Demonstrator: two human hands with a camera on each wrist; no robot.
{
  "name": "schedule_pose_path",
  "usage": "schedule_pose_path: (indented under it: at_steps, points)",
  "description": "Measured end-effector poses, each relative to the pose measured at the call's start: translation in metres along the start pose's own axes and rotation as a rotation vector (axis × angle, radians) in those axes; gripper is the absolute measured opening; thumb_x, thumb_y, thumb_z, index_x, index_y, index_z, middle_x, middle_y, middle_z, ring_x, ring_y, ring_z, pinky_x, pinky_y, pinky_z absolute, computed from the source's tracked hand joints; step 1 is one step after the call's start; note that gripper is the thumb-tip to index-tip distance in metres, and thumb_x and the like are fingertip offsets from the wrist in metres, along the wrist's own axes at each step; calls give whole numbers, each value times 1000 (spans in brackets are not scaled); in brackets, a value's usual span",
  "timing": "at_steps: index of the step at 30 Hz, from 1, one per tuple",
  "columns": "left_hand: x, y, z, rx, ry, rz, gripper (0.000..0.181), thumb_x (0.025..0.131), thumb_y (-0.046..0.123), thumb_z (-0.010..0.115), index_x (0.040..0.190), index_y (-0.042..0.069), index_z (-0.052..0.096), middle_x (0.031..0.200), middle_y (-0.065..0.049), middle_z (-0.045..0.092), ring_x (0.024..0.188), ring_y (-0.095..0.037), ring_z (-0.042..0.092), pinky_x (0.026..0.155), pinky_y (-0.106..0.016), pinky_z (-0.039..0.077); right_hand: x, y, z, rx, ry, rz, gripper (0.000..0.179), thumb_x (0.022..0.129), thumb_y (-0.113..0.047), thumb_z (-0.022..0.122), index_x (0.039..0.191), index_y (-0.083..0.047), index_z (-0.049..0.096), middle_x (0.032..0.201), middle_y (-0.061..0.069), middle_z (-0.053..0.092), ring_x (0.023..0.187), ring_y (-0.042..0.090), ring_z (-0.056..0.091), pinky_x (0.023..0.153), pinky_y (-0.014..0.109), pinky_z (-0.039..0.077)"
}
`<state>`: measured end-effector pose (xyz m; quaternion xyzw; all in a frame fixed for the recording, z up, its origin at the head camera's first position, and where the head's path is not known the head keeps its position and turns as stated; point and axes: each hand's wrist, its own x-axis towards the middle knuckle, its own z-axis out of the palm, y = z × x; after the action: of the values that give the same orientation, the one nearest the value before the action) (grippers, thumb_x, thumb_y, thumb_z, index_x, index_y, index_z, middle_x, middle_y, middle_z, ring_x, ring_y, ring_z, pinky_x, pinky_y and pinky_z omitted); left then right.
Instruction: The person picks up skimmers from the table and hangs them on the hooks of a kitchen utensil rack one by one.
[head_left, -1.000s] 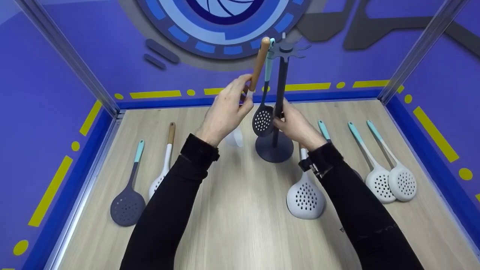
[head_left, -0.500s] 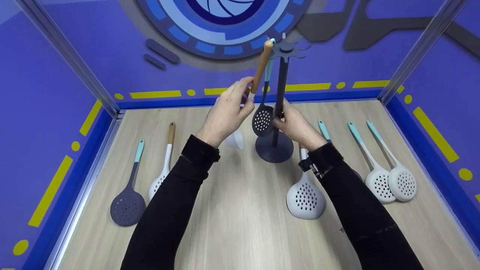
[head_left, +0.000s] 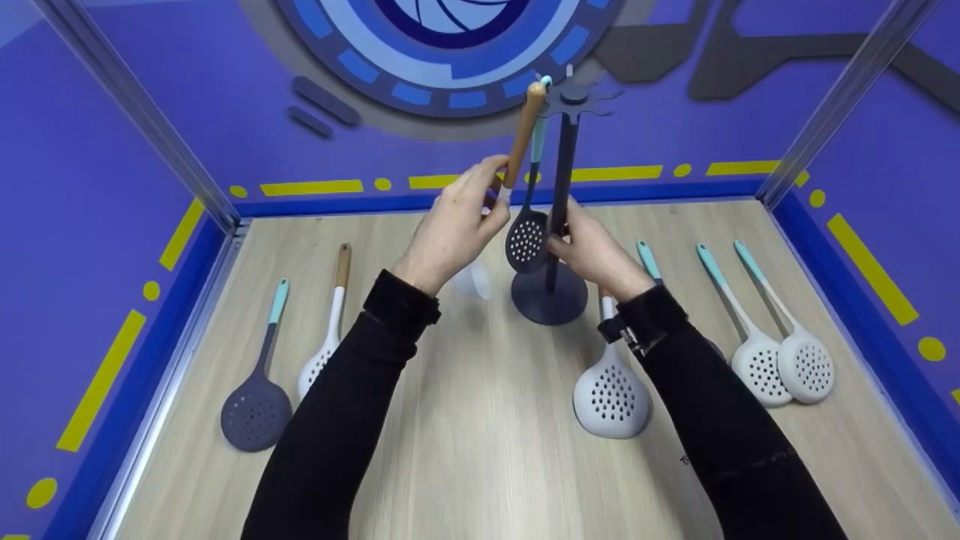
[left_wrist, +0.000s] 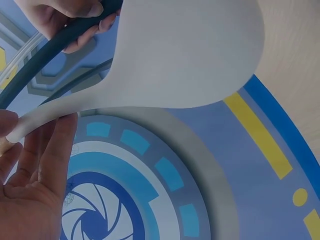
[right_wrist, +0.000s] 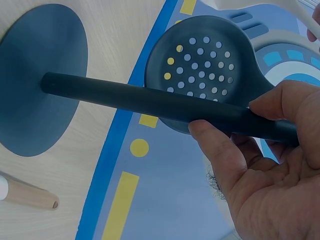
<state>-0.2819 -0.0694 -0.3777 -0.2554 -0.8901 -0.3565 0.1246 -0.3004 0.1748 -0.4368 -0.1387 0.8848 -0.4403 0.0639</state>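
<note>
My left hand point(head_left: 454, 225) pinches a white spatula point(left_wrist: 185, 55) low on its wooden handle point(head_left: 523, 139). The handle points up, its top beside the hooks of a black utensil stand point(head_left: 564, 172); whether it touches a hook I cannot tell. In the left wrist view the spatula's head is broad and without holes. My right hand point(head_left: 596, 251) grips the stand's pole, with thumb and fingers round it in the right wrist view. Between the hands a dark skimmer point(head_left: 526, 241) with a mint handle hangs from the stand.
On the left lie a dark slotted turner point(head_left: 256, 414) and a white slotted spoon point(head_left: 330, 341), partly behind my sleeve. To the right are a white skimmer point(head_left: 611, 397) and two overlapping white skimmers point(head_left: 761, 367) point(head_left: 806, 364). A mint handle point(head_left: 647, 260) shows beyond my right wrist. Blue walls enclose the table.
The top of the wooden handle has shifted slightly down and right, towards the stand's hooks, with my left hand following a little. My right hand stays on the pole.
</note>
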Motion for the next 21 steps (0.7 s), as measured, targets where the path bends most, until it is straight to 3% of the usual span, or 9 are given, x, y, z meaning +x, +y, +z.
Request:
schedule_pose_path:
  at_steps: [6, 21]
  points:
    - [0, -1, 1, -9, 1, 8, 53, 120, 14, 60, 172, 11, 53, 134, -15, 75, 115, -27, 80, 91, -38, 69, 0, 1, 0, -11, 5, -22, 37, 117, 0, 59, 153, 2, 51, 141, 29, 69, 136, 46, 73, 111, 58, 65]
    - [0, -2, 3, -3, -18, 1, 56, 121, 16, 63, 175, 8, 49, 140, -16, 76, 124, -30, 82, 100, -37, 71, 0, 0, 1, -24, -1, -23, 53, 116, -1, 60, 168, -3, 46, 145, 30, 72, 138, 46, 72, 114, 59, 64]
